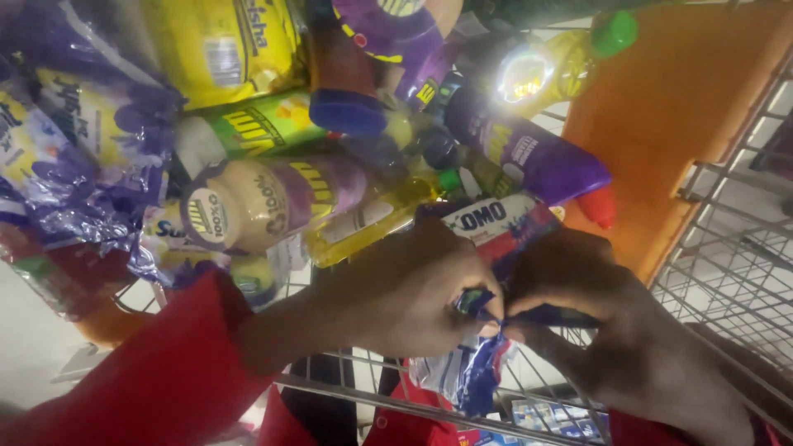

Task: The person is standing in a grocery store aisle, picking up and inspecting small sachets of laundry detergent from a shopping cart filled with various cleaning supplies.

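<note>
- Now the left hand (396,297) and the right hand (595,314) meet at their fingertips; both are closed in a pinch on the same blue plastic detergent packet (487,248), at a twisted part of its film.
- This packet lies right between the two hands, over the wire rim of a shopping cart (727,248). Its long axis runs from the white and red printed end, above the knuckles, down to the crumpled blue end (471,380) that hangs below the fingers. Neither hand is nearer; each one holds it from its own side.
- A red sleeve (165,372) covers the left forearm.
- Just beyond the hands, a yellow bottle of liquid (372,219) lies on its side, touching a cream and purple bottle (264,202).
- Farther away are a purple bottle with a red cap (537,157), a yellow bottle with a green cap (562,62), a yellow bag (223,45) and a purple flowered bag (74,140).
- An orange panel (677,124) stands to the right.
</note>
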